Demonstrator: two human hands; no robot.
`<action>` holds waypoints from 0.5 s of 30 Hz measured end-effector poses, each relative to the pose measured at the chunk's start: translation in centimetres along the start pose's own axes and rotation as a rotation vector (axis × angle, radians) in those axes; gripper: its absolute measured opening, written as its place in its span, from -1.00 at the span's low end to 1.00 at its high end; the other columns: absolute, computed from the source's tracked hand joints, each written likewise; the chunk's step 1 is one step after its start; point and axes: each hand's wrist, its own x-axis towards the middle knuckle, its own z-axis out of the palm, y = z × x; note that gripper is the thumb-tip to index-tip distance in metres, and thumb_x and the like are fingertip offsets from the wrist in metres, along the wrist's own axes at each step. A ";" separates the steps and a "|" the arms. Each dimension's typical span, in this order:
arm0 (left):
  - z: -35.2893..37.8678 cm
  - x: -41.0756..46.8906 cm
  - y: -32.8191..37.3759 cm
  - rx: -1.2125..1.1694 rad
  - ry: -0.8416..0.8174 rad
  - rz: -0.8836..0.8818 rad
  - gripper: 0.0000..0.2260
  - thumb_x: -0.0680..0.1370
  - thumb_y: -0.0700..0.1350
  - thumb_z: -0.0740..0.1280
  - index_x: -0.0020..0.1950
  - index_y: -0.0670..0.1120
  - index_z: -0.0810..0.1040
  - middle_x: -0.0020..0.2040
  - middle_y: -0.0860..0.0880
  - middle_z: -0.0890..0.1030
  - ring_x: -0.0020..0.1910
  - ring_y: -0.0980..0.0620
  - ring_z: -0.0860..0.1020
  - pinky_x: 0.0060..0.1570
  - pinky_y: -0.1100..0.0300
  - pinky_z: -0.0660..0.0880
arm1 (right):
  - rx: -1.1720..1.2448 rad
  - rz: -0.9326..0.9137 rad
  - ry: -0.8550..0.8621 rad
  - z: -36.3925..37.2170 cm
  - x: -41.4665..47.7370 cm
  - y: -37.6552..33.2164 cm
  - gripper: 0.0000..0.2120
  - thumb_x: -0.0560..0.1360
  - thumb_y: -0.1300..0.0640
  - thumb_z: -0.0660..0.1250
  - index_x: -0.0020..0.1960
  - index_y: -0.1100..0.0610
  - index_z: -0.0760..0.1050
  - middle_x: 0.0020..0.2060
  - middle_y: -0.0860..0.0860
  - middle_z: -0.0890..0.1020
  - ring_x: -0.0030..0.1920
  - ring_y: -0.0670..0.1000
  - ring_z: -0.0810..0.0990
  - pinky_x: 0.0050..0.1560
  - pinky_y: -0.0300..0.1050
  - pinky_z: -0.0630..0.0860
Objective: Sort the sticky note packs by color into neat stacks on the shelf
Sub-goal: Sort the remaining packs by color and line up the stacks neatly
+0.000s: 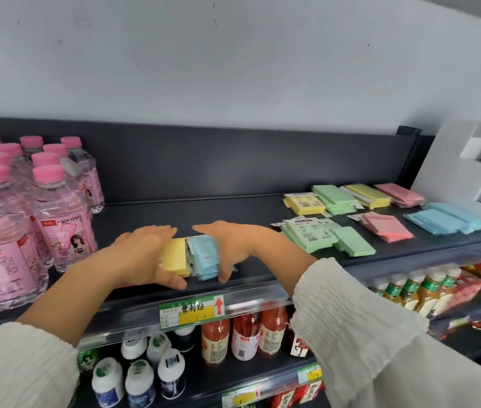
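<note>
On the dark shelf [151,213] my left hand [142,254] and my right hand [230,245] squeeze a bundle of packs between them. Yellow packs [174,256] lie against my left palm, blue packs [205,256] against my right. Both thumbs reach under the bundle's front edge. Farther right lie loose packs: green packs [324,238] near the front, a pink stack [386,226], a blue stack [442,219], and at the back yellow packs [304,203], green packs [335,198], a yellow stack [370,195] and pink packs [400,194].
Pink-capped soda bottles [53,219] crowd the shelf's left end. A white display box [475,172] stands at the right end. A price label [192,310] hangs on the shelf's front rail. Drink bottles [245,334] fill the shelf below.
</note>
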 end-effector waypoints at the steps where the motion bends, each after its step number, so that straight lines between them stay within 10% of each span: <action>1: -0.3 -0.1 0.3 0.007 0.017 0.008 0.07 0.25 0.38 0.40 0.56 -0.03 -0.05 0.57 0.04 0.01 0.54 0.02 -0.02 0.48 -0.01 0.07 | 0.018 -0.005 0.019 0.1 -0.4 0.2 0.12 0.24 0.20 0.58 0.55 0.05 -0.10 0.48 0.10 0.17 0.45 0.15 0.21 0.39 0.07 0.29; 15: 0.1 2.1 18.7 -0.149 0.483 0.458 -0.49 0.51 0.22 0.27 0.42 0.10 0.37 0.40 0.18 0.38 0.39 0.17 0.29 0.34 0.32 0.15 | 0.506 0.200 0.769 2.5 -9.8 15.4 -0.41 0.54 0.19 0.28 0.51 0.09 0.14 0.46 0.03 0.27 0.45 -0.02 0.23 0.32 -0.33 0.11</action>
